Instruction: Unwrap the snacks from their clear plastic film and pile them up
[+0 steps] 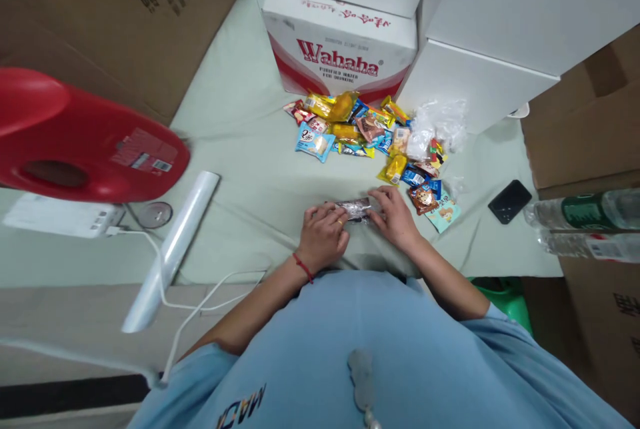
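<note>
A small dark snack in clear, shiny wrapping [355, 207] lies on the green-grey cloth close to my body. My left hand [323, 236], with a ring and a red cord at the wrist, closes its fingers over the left end of the snack. At the right end, the thumb and fingers of my right hand [395, 217] grip the wrapping. Beyond my hands spreads a loose pile of packaged snacks, among them a light blue packet [315, 142], a yellow packet [347, 133] and a brown packet [423, 198].
A Wahaha carton [345, 49] and white boxes [475, 82] stand behind the pile. Crumpled clear plastic [440, 124] lies beside it. To the right are a black phone [510, 202] and plastic bottles [580, 211]. Leftward sit a red jug [100, 142], a film roll [175, 242] and white cables [163, 276].
</note>
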Motion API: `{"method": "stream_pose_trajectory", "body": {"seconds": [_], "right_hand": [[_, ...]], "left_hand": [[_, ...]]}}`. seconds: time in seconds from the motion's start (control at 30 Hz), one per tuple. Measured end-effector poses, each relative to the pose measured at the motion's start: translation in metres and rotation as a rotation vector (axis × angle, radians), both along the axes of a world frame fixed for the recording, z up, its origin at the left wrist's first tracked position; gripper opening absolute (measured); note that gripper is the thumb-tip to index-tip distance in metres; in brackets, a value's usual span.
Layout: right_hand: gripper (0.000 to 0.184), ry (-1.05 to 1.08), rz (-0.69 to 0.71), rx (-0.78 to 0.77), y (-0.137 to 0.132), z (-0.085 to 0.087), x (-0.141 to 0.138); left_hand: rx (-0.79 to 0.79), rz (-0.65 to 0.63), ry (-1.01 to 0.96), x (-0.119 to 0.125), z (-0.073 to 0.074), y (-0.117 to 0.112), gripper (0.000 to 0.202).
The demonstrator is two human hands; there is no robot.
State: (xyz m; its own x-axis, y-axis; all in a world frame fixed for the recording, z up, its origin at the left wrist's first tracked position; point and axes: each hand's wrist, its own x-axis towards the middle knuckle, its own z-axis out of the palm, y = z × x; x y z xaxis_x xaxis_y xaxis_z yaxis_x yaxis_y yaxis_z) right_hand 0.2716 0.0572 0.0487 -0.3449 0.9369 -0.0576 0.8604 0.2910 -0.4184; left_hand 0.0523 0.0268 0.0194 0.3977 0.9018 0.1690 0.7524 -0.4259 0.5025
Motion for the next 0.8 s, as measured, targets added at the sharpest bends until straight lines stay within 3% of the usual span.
{"method": "stream_pose_trajectory", "body": {"seconds": [0.07,0.13,0.23,0.4,0.57,0.67,0.8], "right_hand": [[0.043,-0.125,-0.166,0.038,-0.003,-0.004,0.008],[0.034,-0.193,-0.191,-0.020,-0.003,-0.003,0.013],[0.024,-0.222,-0.167,-0.161,0.004,0.011,0.009],[0.022,-0.303,-0.080,-0.170,0.019,0.039,-0.038],[0.030,-0.258,0.088,-0.213,0.029,0.032,-0.084],[0.032,-0.149,0.148,-0.225,0.028,0.016,-0.084],[0.044,0.151,0.299,-0.033,0.011,-0.012,-0.065]], "left_hand": [[0.031,-0.032,0.031,-0.002,-0.004,-0.004,0.042],[0.048,-0.057,0.056,-0.003,-0.008,-0.006,0.042],[0.064,-0.064,0.075,-0.002,-0.012,-0.005,0.042],[0.101,-0.062,0.089,0.003,-0.016,-0.005,0.041],[0.068,-0.100,0.065,-0.003,-0.016,-0.001,0.035],[-0.036,-0.098,-0.125,-0.019,-0.017,0.001,0.040],[-0.252,0.031,-0.769,-0.040,-0.021,0.000,0.060]]}}
